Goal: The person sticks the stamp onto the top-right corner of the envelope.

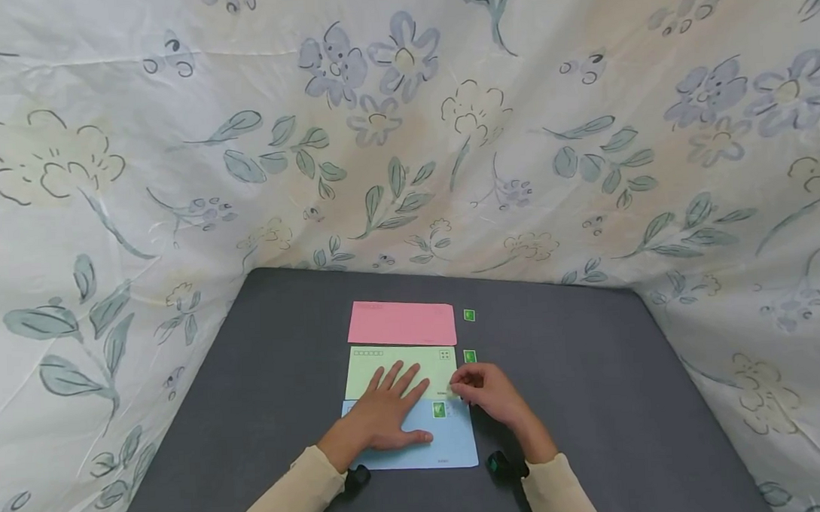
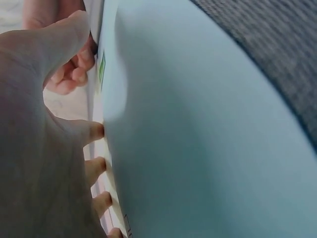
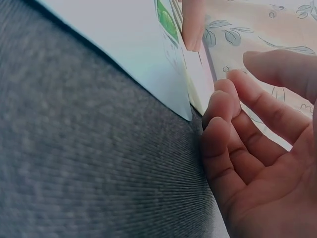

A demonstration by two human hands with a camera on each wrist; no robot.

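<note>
My left hand (image 1: 386, 413) lies spread over the envelopes, its fingers on the light green envelope (image 1: 430, 367) and its thumb over the blue envelope (image 1: 450, 444). A green stamp (image 1: 439, 410) sits on the blue envelope near its upper right corner. By the green envelope's right edge is my right hand (image 1: 494, 394), its fingers loosely bent. In the right wrist view its thumb (image 3: 277, 69) stands apart from the fingertips, and nothing shows between them. Another green stamp (image 1: 470, 355) lies on the table, just beyond the right hand.
Farther back lies a pink envelope (image 1: 402, 323), with a third green stamp (image 1: 469, 315) to its right. All rest on a dark grey cloth-covered table (image 1: 577, 371). A floral curtain (image 1: 407, 173) hangs behind and along both sides.
</note>
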